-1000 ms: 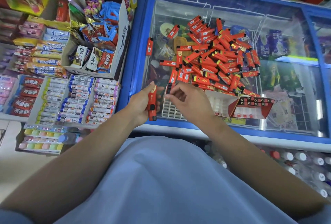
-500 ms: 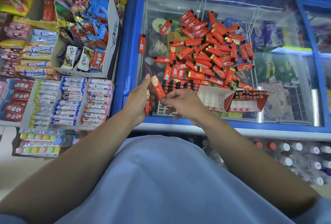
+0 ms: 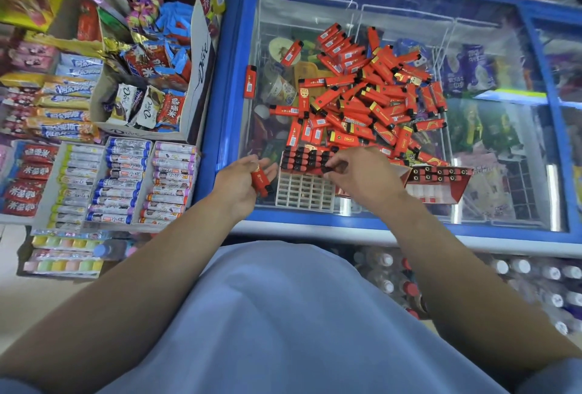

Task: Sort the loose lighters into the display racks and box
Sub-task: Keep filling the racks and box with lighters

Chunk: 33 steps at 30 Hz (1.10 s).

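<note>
head | right hand [image 3: 359, 174] pinches a black-capped red plastic lighter [image 3: 330, 168] at the white slotted plastic rack [image 3: 304, 193], empty slots just below its fingertips | left hand [image 3: 241, 184] grips a spare red lighter [image 3: 260, 184], long axis slanting toward rack, beside it | loose red lighter pile [image 3: 371, 94] lies beyond

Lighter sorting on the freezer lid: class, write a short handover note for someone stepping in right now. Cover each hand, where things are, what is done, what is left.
Left hand holds one red lighter.
Right hand pinches a lighter at the white display rack, at the edge of its filled rows.
Done: the rack's far rows are filled; the red box holds some lighters.
Left: the rack's near slots are empty; a big pile of loose lighters and one stray lighter lie on the freezer lid.
</note>
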### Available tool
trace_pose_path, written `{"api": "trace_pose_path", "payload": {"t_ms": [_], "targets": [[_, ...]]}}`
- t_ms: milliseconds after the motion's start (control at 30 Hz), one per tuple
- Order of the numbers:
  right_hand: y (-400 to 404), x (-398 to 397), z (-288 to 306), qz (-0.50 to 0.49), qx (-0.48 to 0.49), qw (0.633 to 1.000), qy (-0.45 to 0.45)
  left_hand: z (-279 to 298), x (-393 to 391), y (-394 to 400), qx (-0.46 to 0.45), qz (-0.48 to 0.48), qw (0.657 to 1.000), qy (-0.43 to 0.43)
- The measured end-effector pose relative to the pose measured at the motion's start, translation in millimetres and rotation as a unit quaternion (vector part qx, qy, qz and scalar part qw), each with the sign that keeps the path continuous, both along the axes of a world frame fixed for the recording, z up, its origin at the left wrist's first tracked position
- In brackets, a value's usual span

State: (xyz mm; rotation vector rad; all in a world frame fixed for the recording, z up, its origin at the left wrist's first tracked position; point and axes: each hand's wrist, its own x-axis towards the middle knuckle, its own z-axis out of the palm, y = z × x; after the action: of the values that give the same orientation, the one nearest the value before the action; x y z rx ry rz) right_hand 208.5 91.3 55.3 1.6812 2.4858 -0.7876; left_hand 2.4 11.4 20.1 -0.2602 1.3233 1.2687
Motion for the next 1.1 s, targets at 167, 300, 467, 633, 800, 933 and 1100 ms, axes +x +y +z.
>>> {"api": "trace_pose_path", "payload": {"t_ms": [167, 300, 467, 633, 800, 933, 1100], "targets": [[-12, -13, -16, 0.026, 0.05, 0.998, -0.019, 4, -1, 0, 0.006, -0.009, 1.0, -0.015], [-18, -18, -28, 0.027, 0.06, 0.998, -0.014, 7, -1, -1, -0.005, -0.01, 1.0, -0.021], [-31, -24, -19, -0.015, 0.052, 0.996, 0.075, 10, -2, 2, 0.012, 0.043, 0.999, -0.013], [-52, -45, 3, -0.165, -0.299, 0.897, 0.279, 20, 6, 8, 0.078, -0.014, 0.997, -0.011], [-50, -34, 10, -0.257, -0.287, 0.842, 0.378, 25, 18, 8, 0.147, -0.091, 0.984, 0.047], [-28, 7, 26, -0.256, -0.232, 0.882, 0.321, 14, 19, 5, 0.173, -0.18, 0.924, 0.289], [-8, 37, 26, -0.077, -0.105, 0.989, 0.075, -12, 16, -2, 0.183, -0.529, 0.643, 0.523]]}}
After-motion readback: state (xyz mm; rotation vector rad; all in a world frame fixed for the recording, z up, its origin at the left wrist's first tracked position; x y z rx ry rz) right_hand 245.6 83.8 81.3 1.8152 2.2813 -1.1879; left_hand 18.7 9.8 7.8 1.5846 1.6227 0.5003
